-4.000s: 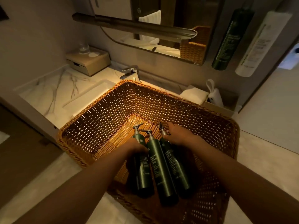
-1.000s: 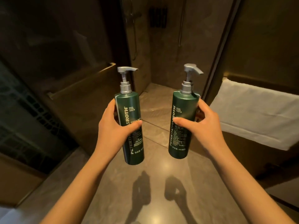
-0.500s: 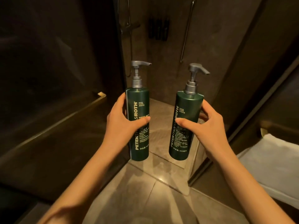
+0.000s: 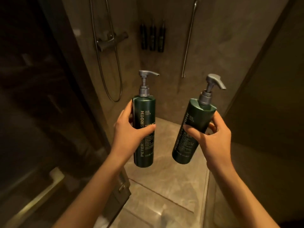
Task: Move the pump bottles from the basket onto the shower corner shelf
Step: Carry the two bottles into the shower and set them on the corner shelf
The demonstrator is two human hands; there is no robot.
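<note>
I hold two dark green pump bottles with grey pump heads in front of me, inside the shower doorway. My left hand (image 4: 130,137) grips the left pump bottle (image 4: 144,116) around its middle and keeps it upright. My right hand (image 4: 212,139) grips the right pump bottle (image 4: 195,122), which tilts with its pump leaning right. Three slim dark bottles (image 4: 152,37) are mounted in a row on the back wall near the corner. No basket is in view. I cannot make out a corner shelf in the dim light.
A shower mixer (image 4: 109,41) with a looping metal hose (image 4: 113,89) hangs on the left wall. A vertical metal rail (image 4: 189,38) runs down the back wall. The dark glass door (image 4: 46,99) stands at left. Beige stone floor (image 4: 164,183) lies below.
Since the basket frame I have carried two bottles to the shower. In the last second I stepped closer to the stall, and the right bottle has tilted rightward.
</note>
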